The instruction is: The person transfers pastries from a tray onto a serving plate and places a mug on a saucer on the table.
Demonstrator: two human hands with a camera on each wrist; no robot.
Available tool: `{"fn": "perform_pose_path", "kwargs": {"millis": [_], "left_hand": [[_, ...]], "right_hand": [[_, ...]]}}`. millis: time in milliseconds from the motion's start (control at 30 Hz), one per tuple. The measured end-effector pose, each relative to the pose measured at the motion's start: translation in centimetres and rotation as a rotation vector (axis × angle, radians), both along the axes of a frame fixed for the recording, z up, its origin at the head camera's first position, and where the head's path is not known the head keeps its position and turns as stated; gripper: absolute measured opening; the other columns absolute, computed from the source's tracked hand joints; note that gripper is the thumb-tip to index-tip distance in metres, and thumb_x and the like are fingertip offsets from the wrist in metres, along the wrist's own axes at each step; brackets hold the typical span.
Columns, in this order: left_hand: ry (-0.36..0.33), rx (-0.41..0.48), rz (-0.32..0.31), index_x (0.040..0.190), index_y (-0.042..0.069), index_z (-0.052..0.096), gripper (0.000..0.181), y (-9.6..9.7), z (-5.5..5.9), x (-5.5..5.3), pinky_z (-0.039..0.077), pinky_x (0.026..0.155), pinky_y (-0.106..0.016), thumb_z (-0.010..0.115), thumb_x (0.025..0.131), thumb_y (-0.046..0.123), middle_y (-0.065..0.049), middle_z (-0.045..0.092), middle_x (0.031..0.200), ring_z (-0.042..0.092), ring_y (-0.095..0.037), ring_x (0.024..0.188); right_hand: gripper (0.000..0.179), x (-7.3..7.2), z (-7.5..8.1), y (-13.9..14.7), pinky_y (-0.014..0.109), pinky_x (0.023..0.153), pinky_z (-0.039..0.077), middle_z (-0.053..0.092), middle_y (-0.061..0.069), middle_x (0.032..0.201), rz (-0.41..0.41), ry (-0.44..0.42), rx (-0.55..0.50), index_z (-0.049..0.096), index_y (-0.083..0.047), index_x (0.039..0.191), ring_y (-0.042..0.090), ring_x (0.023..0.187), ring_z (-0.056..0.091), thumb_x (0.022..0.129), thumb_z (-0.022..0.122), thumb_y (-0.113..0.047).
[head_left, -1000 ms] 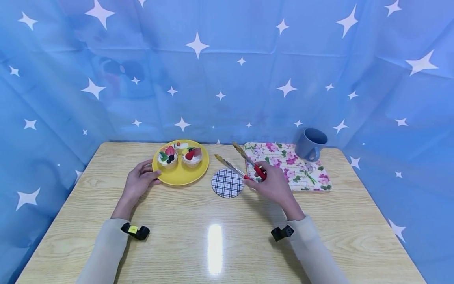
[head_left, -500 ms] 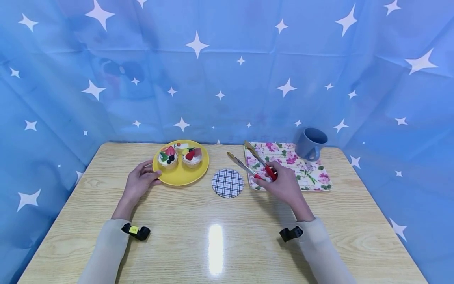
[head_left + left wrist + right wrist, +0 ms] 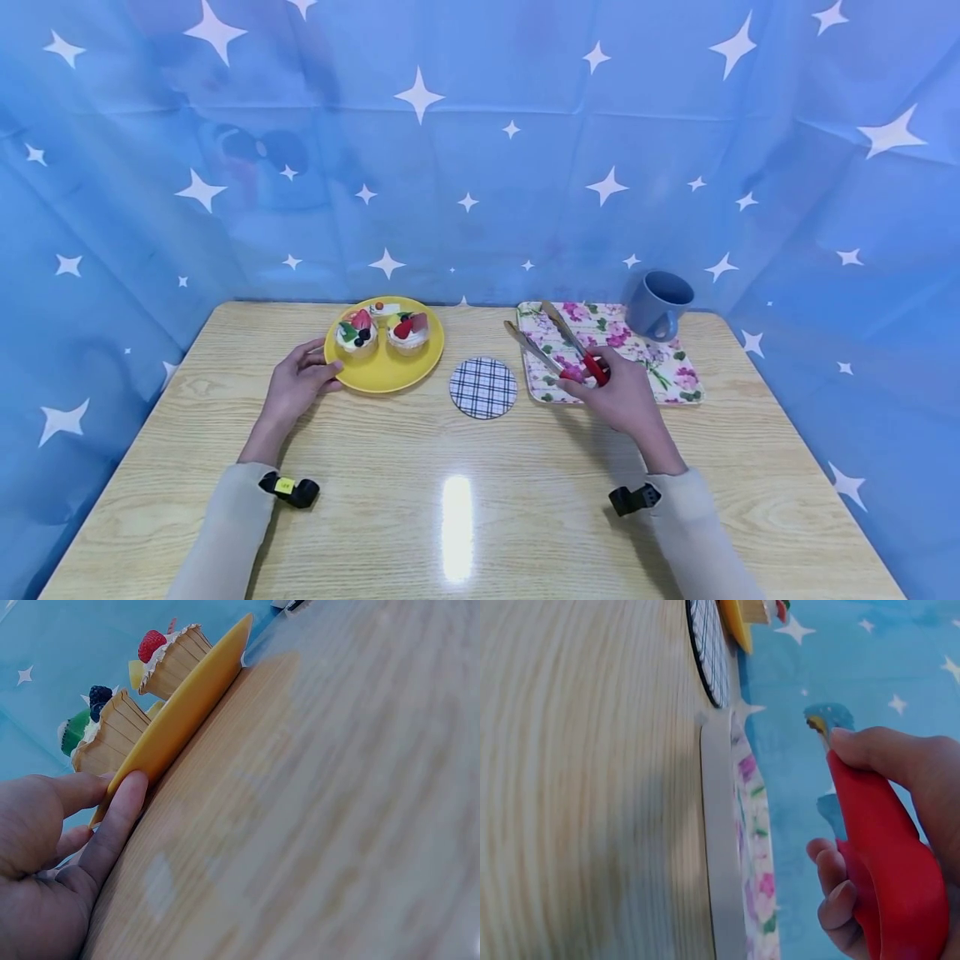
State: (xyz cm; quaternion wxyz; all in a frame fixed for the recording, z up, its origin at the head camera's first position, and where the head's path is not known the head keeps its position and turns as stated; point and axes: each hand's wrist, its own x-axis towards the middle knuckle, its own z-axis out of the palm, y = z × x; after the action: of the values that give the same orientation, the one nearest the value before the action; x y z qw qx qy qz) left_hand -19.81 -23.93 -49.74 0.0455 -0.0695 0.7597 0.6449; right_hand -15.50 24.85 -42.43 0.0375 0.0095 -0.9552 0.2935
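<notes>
At the table's left, my left hand (image 3: 294, 385) holds the rim of a yellow plate (image 3: 386, 377), with thumb and fingers on either side of it in the left wrist view. Two fruit-topped cupcakes (image 3: 357, 335) stand on the plate, and a small white item (image 3: 385, 309) lies behind them. My right hand (image 3: 624, 393) grips metal tongs by their red handles (image 3: 889, 855). The two tong arms are spread apart with nothing between them, reaching over the left part of a floral tray (image 3: 678, 385).
A blue-grey mug (image 3: 654, 308) stands at the tray's back right corner. Between plate and tray lies a round checked coaster (image 3: 483, 388). A blue star-patterned curtain (image 3: 465, 150) hangs behind the wooden table (image 3: 360, 500).
My right hand has moved right with the tongs, from beside and over the coaster to over the tray's left part. The left hand and plate have stayed in place.
</notes>
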Motion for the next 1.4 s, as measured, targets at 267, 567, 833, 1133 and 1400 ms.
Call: {"fn": "perform_pose_path", "kwargs": {"millis": [267, 567, 833, 1133, 1400], "left_hand": [[0.001, -0.009, 0.002, 0.161, 0.011, 0.029, 0.073, 0.0, 0.0, 0.0, 0.066, 0.087, -0.023, 0.068, 0.101, 0.023, -0.013, 0.053, 0.135, 0.069, 0.001, 0.092], [-0.004, 0.002, -0.003, 0.163, 0.012, 0.027, 0.075, 0.0, 0.1, 0.0, 0.066, 0.087, -0.023, 0.068, 0.101, 0.022, -0.018, 0.050, 0.141, 0.068, 0.002, 0.091], [-0.007, 0.013, -0.002, 0.162, 0.012, 0.027, 0.074, -0.1, -0.1, -0.1, 0.066, 0.088, -0.023, 0.067, 0.101, 0.021, -0.016, 0.051, 0.138, 0.068, 0.002, 0.091], [-0.018, -0.006, 0.003, 0.163, 0.013, 0.027, 0.074, 0.0, -0.1, -0.1, 0.066, 0.087, -0.023, 0.067, 0.101, 0.022, -0.018, 0.049, 0.141, 0.068, 0.001, 0.091], [-0.016, 0.000, 0.004, 0.161, 0.013, 0.030, 0.074, 0.1, 0.1, 0.0, 0.066, 0.087, -0.023, 0.069, 0.100, 0.026, -0.015, 0.052, 0.136, 0.069, 0.000, 0.091]], "right_hand": [[0.080, 0.7, -0.3, 2.2, 0.027, 0.058, 0.047, 0.067, 0.019, 0.106, -0.031, -0.008, -0.001, 0.055, -0.004, 0.141, 0.026, 0.080, 0.058, 0.087, 0.076, -0.058], [0.082, 1.3, -0.8, 3.8, 0.026, 0.064, 0.052, 0.065, 0.023, 0.121, -0.073, -0.031, -0.004, 0.054, -0.004, 0.143, 0.030, 0.092, 0.061, 0.087, 0.075, -0.061], [0.083, 2.1, -1.5, 4.8, 0.025, 0.062, 0.050, 0.066, 0.023, 0.116, -0.107, -0.035, 0.018, 0.054, -0.004, 0.142, 0.030, 0.090, 0.059, 0.087, 0.073, -0.063], [0.086, 3.3, -2.2, 6.2, 0.025, 0.067, 0.053, 0.065, 0.025, 0.121, -0.147, -0.033, 0.029, 0.054, -0.001, 0.142, 0.033, 0.098, 0.060, 0.087, 0.073, -0.064], [0.083, 4.3, -2.5, 6.9, 0.025, 0.063, 0.052, 0.066, 0.025, 0.116, -0.181, -0.042, 0.017, 0.056, 0.000, 0.138, 0.033, 0.095, 0.062, 0.088, 0.072, -0.064]]}}
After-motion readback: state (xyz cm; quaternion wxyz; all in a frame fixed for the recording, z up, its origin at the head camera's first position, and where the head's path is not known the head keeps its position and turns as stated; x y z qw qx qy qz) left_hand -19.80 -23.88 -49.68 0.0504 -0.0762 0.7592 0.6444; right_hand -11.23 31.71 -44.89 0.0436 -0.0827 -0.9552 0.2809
